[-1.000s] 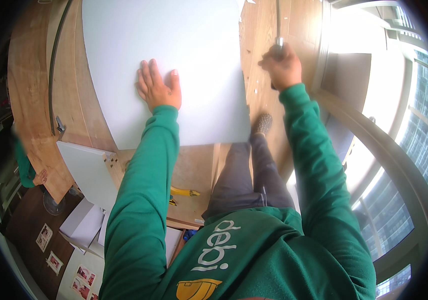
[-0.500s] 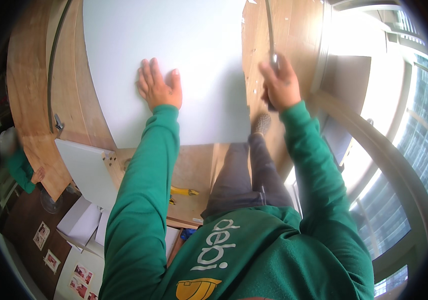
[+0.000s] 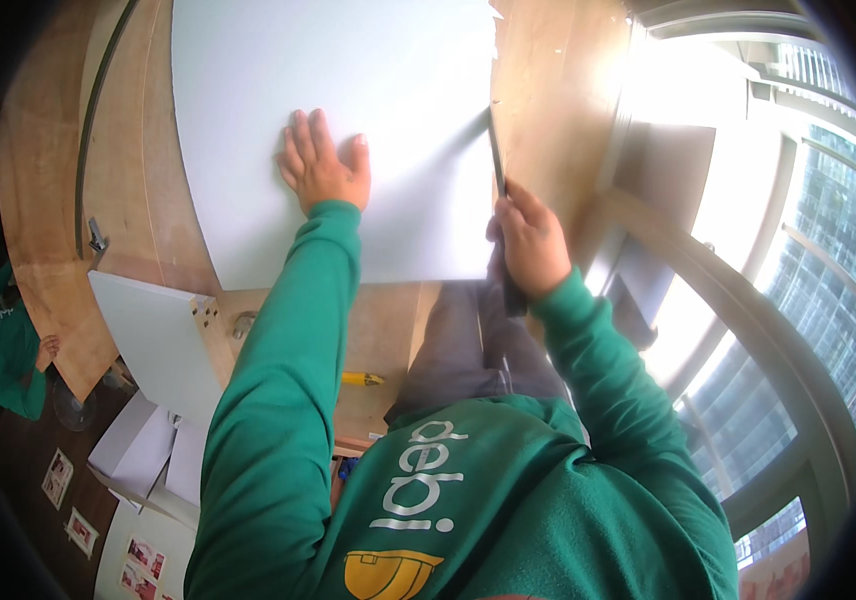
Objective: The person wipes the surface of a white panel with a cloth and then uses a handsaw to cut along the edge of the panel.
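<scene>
A large white panel [image 3: 248, 200] lies before me, its far right edge jagged and broken. My left hand [image 3: 329, 172] rests flat on it, fingers spread. At the panel's right edge, my right hand [image 3: 533, 240] grips a long, narrow, dark tool that looks like a file [image 3: 497, 150]. The file's thin blade points away from me along the edge, and its thick dark end sticks out below my fist. My fingers hide the middle of the tool.
Light wood boards [image 3: 128, 140] flank the panel, with a thin dark strip [image 3: 98, 90] at left. A smaller white board [image 3: 148, 320] leans nearer. A yellow tool [image 3: 361, 379] lies below. Another person's hand [image 3: 49, 350] touches the wood at far left. A curved rail [image 3: 738, 310] and windows stand right.
My right hand has come nearer and left, bringing the file from beyond the right side to the panel's edge. My left hand stays flat on the panel. The view has shifted slightly.
</scene>
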A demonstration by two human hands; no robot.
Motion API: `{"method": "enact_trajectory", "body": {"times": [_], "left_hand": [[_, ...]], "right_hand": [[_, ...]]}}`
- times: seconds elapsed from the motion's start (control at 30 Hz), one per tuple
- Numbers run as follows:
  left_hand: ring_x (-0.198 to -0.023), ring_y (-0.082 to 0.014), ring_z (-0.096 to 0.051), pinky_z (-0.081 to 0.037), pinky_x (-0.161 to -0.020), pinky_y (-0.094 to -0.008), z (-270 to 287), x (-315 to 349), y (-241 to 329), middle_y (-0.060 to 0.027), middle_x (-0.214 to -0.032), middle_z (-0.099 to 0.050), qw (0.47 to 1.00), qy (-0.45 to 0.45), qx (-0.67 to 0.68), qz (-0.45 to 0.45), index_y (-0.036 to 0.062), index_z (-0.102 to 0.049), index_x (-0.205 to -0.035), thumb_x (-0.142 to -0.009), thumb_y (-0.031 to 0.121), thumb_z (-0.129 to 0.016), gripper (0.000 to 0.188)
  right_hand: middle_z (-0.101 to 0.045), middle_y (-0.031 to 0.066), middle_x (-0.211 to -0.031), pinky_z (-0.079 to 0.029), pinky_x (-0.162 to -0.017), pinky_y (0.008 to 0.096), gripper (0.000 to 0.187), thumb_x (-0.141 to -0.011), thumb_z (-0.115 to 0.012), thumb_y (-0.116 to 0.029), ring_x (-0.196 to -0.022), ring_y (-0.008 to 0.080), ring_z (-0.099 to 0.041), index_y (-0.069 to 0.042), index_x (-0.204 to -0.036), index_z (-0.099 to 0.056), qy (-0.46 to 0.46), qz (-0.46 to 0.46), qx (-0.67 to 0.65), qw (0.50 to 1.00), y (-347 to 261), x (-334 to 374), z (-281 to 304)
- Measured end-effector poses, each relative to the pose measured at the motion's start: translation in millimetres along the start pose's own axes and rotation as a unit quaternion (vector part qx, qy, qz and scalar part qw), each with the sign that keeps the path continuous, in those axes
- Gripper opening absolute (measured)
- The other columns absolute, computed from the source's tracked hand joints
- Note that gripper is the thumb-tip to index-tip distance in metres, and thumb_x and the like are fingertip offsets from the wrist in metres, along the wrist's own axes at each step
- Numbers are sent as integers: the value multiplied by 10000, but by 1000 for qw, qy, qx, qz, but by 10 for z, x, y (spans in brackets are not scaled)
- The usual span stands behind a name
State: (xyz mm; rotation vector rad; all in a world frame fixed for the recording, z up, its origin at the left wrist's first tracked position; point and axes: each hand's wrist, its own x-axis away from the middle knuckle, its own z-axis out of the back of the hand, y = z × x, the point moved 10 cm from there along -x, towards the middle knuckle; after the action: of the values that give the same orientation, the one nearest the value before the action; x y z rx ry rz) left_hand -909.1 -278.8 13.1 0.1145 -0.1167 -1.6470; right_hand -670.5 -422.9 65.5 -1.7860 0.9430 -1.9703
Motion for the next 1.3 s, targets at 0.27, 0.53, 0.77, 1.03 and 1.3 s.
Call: {"method": "enact_trajectory", "body": {"times": [0.27,0.53,0.77,1.03,1.3], "left_hand": [[-1512,-326,-177,-92,-1217,-557,-20,9,-19,-114,-1638,-233,1000,0,7,-3,138,-330,-1545,-955,499,-504,713],[-1518,-322,-156,-76,-1222,-560,-5,20,-38,-112,-1644,-216,1000,-7,14,0,137,-319,-1550,-957,504,-498,720],[-1523,-311,-144,-70,-1224,-557,-17,34,-51,-106,-1647,-210,1000,-11,9,3,142,-308,-1555,-962,509,-488,721],[-1526,-303,-141,-72,-1225,-555,-32,53,-75,-102,-1647,-209,1000,-2,6,-2,151,-298,-1560,-969,521,-473,719],[-1527,-302,-135,-65,-1227,-554,-42,47,-43,-97,-1651,-197,1000,-10,-1,-3,150,-293,-1563,-974,524,-463,718]], "right_hand": [[-513,23,-687,-455,-385,277,408,-1013,-422,-140,-409,131,-516,7,-1377,-533,44,-10,11,999,-9,57,-54],[-497,20,-642,-484,-408,303,425,-1005,-442,-154,-407,145,-519,43,-1374,-518,60,-13,34,998,117,-92,-121],[-514,56,-612,-495,-417,333,405,-982,-438,-162,-411,189,-563,47,-1303,-569,69,-24,107,992,101,-188,-161],[-513,51,-610,-487,-403,337,238,-977,-456,-151,-413,195,-559,25,-941,-612,44,-22,47,998,25,-125,-44],[-507,76,-566,-498,-435,369,245,-963,-455,-151,-425,210,-569,23,-862,-594,46,-13,141,989,60,-216,-67]]}}
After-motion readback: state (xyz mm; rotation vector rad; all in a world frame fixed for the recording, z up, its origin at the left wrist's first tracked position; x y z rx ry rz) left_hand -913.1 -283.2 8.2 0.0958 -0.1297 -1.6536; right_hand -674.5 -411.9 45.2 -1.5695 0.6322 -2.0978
